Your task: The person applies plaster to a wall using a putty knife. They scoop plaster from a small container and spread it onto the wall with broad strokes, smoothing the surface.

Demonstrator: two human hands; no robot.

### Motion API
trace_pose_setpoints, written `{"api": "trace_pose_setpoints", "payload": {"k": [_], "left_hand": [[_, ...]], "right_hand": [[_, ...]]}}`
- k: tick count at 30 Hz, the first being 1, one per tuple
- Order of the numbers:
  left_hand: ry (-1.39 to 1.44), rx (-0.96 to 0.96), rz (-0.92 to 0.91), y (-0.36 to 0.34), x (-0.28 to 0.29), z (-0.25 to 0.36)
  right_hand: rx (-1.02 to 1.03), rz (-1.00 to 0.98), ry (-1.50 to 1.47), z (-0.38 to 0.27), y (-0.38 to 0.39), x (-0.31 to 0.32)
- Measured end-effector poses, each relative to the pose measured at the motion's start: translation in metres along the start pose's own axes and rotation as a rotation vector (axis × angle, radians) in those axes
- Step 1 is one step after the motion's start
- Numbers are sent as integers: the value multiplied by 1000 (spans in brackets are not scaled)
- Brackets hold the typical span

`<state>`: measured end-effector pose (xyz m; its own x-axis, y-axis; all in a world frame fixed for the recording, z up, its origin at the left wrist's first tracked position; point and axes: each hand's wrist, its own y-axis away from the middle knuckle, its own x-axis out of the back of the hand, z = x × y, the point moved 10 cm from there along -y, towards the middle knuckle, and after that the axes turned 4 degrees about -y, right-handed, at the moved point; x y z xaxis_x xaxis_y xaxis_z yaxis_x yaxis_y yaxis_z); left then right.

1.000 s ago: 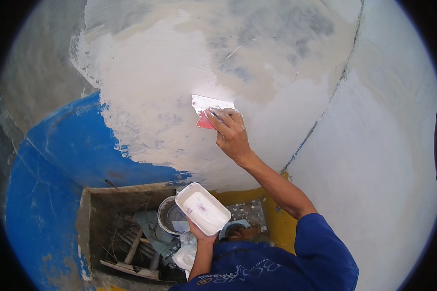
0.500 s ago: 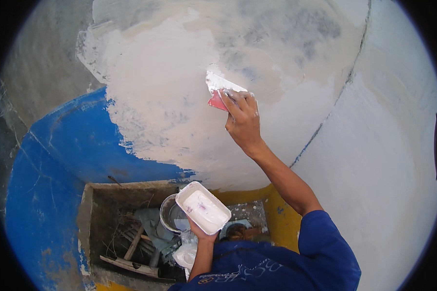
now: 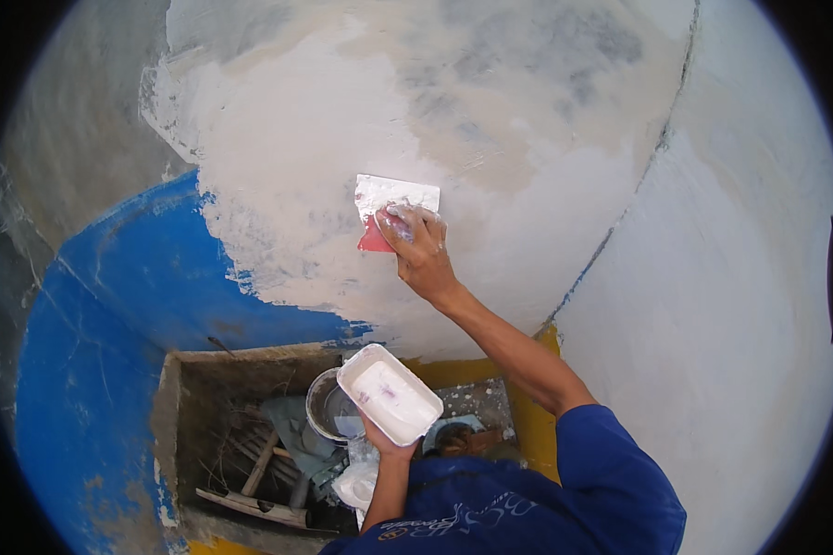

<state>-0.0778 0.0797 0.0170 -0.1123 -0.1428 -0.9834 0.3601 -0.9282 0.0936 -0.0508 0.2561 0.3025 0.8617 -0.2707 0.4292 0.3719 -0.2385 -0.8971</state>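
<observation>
My right hand (image 3: 418, 245) grips a red putty spreader (image 3: 378, 239), its wide end coated in white paste, against the pale, patchy plastered wall (image 3: 296, 148). My fingers, smeared with white, press on its back. Lower down, my left hand (image 3: 389, 439) holds a small white rectangular tray (image 3: 389, 388) of white paste with faint purple streaks, its fingers mostly hidden beneath it. Blue paint (image 3: 102, 361) shows below and left of the ragged edge of the white coat.
A concrete recess (image 3: 171, 416) below contains wooden pieces (image 3: 254, 467), a grey cloth (image 3: 296, 425), a bucket (image 3: 324, 402) and white plastic bags (image 3: 356, 486). A yellow-painted strip (image 3: 458, 370) borders it. A cracked seam (image 3: 606, 236) separates the right-hand wall (image 3: 713, 324); bare grey concrete (image 3: 74, 139) is upper left.
The spreader in my right hand went up and right, then came back down and left, turning flatter. The tray in my left hand has barely moved.
</observation>
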Motion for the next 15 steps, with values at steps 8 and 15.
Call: {"api": "trace_pose_setpoints", "payload": {"k": [8, 15], "left_hand": [[33, 12, 31, 4, 11, 6], [56, -21, 13, 4, 6, 6]], "right_hand": [[-118, 645, 222, 60, -28, 185], [-33, 187, 38, 15, 8, 60]]}}
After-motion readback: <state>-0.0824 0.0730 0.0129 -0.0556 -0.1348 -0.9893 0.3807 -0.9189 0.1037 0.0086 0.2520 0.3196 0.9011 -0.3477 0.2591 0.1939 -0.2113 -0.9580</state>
